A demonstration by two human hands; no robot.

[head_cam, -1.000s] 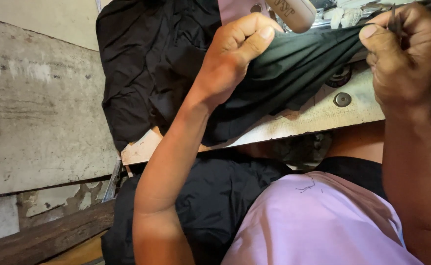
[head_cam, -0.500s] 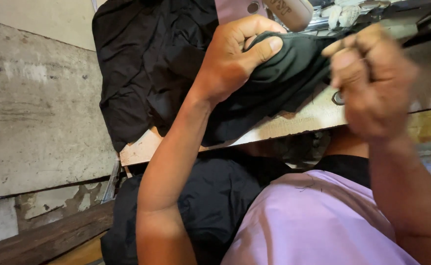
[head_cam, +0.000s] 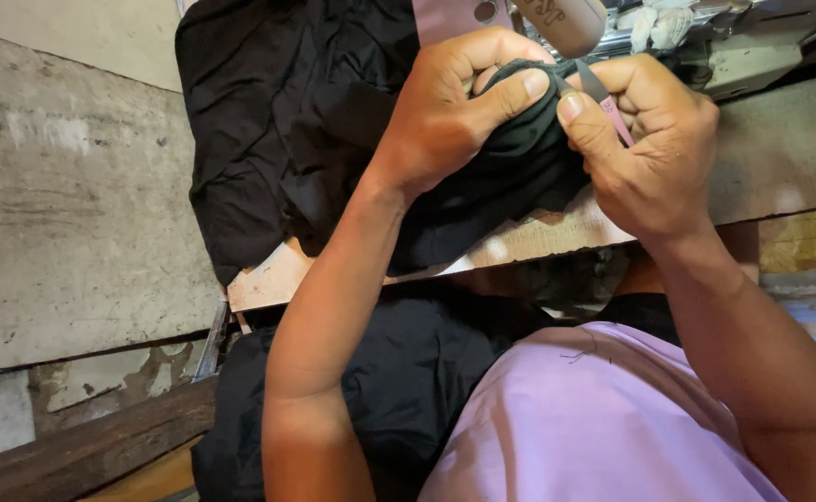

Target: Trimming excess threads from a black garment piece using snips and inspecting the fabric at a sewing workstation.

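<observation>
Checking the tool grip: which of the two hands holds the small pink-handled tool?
The right hand. The small pink-handled tool sticks up from its fist, while the left hand only bunches the dark cloth.

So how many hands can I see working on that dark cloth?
2. The left hand grips a bunched fold of the dark cloth at the table edge. The right hand is beside it, pinching a small pink-handled tool against the cloth. No other hands show.
</observation>
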